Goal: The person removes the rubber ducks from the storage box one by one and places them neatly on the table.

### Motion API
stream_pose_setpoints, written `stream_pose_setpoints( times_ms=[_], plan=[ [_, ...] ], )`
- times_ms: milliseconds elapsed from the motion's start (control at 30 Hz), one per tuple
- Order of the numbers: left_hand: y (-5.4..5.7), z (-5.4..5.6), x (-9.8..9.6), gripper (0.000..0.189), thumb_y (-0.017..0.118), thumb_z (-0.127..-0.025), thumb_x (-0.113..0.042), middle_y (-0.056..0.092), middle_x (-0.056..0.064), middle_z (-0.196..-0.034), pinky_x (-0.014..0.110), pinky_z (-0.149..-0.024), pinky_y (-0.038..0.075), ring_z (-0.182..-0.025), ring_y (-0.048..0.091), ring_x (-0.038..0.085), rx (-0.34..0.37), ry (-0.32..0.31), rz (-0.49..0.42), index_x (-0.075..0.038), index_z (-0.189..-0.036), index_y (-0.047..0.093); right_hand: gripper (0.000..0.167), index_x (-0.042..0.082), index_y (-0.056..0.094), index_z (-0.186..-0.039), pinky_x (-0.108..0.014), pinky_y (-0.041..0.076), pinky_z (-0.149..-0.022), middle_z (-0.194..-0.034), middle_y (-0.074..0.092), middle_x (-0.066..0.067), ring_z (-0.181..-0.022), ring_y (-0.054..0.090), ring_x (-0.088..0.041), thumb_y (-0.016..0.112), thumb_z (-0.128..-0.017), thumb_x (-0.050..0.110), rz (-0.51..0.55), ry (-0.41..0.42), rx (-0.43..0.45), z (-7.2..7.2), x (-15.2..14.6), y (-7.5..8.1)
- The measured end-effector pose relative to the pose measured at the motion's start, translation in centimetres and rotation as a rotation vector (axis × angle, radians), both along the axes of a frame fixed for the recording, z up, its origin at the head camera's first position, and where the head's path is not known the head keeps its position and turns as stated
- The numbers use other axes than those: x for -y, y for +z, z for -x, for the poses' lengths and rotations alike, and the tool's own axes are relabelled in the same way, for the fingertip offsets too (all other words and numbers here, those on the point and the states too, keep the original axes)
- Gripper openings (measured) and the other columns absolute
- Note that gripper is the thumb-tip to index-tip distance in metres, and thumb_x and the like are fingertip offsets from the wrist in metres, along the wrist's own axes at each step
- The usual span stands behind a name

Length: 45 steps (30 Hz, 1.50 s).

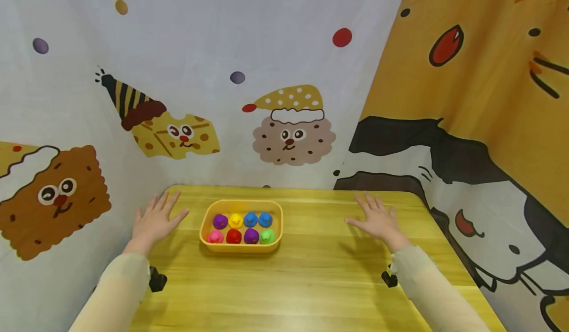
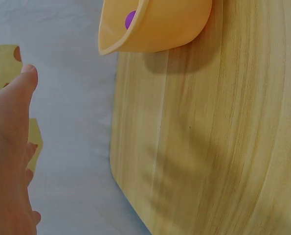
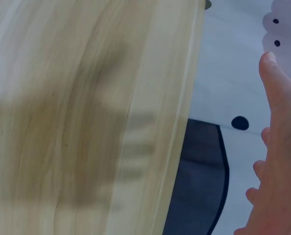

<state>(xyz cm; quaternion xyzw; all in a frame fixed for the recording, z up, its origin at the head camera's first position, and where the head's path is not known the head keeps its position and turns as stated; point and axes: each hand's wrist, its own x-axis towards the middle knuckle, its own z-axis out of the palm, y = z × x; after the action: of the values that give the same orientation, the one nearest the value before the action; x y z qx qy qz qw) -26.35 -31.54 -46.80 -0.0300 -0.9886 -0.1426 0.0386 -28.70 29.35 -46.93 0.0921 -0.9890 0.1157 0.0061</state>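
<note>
Near far edge of table, just right of left hand, farther from right hand: tray of ducks, long axis edge-parallel. All fingers spread.

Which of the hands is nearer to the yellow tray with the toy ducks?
The left. The left hand is held out to the left of the yellow tray, not touching it; the right hand is to its right, across a wider gap.

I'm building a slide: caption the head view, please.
Left hand and right hand, fingers spread, flank a yellow tray of eight colourful toy ducks on a wood-grain table.
</note>
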Motion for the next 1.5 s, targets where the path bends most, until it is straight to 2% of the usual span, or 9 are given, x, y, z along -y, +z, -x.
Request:
stream_pose_setpoints(
  times_ms=[267,600,867,1267,1500],
  plan=[
    [0.3,-0.3,-0.3,0.084,0.031,-0.093,-0.071,0.008,0.024,-0.159,0.073,-0.101,-0.012,-0.142,-0.001,0.05,-0.013,-0.023,0.007,-0.023,-0.157,0.006,0.094,0.018,0.023,-0.156,-0.077,-0.001,-0.101,-0.161,0.008,-0.013,-0.143,0.007,-0.047,0.047,-0.085,0.075,-0.004,0.021,-0.034,0.3,1.3,0.4],
    [-0.4,-0.3,-1.6,0.085,0.032,-0.093,-0.071,0.01,0.024,-0.158,0.075,-0.1,-0.008,-0.142,-0.001,0.05,0.009,-0.072,-0.007,-0.019,-0.157,0.013,0.092,0.02,0.024,-0.155,-0.077,0.004,-0.102,-0.162,0.009,-0.011,-0.144,0.008,-0.044,0.05,-0.085,0.073,0.001,0.069,-0.036,0.3,3.1,0.8],
    [-0.3,-0.2,-2.9,0.081,0.034,-0.096,-0.066,0.014,0.025,-0.157,0.076,-0.102,-0.001,-0.141,0.005,0.051,0.005,-0.102,-0.024,-0.017,-0.157,0.016,0.087,0.024,0.026,-0.155,-0.076,0.005,-0.103,-0.162,0.01,-0.008,-0.145,0.008,-0.041,0.053,-0.086,0.07,0.019,0.119,-0.045,0.9,5.5,1.0],
    [-1.6,-0.1,-4.1,0.083,0.034,-0.095,-0.067,0.03,0.028,-0.151,0.077,-0.099,0.013,-0.138,0.017,0.053,-0.002,-0.112,-0.08,-0.009,-0.153,0.027,0.087,0.02,0.03,-0.154,-0.073,0.017,-0.103,-0.16,0.02,-0.012,-0.143,0.016,-0.043,0.051,-0.086,0.071,0.019,0.224,-0.019,0.9,9.2,2.2],
    [-2.3,-0.1,-4.8,0.084,0.04,-0.094,-0.066,0.033,0.027,-0.15,0.078,-0.099,0.014,-0.137,0.018,0.053,0.05,-0.134,-0.143,-0.007,-0.153,0.026,0.082,0.02,0.034,-0.152,-0.072,0.019,-0.104,-0.158,0.025,-0.009,-0.143,0.018,-0.042,0.057,-0.087,0.065,0.037,0.275,0.02,1.3,10.9,2.8]
  ],
)
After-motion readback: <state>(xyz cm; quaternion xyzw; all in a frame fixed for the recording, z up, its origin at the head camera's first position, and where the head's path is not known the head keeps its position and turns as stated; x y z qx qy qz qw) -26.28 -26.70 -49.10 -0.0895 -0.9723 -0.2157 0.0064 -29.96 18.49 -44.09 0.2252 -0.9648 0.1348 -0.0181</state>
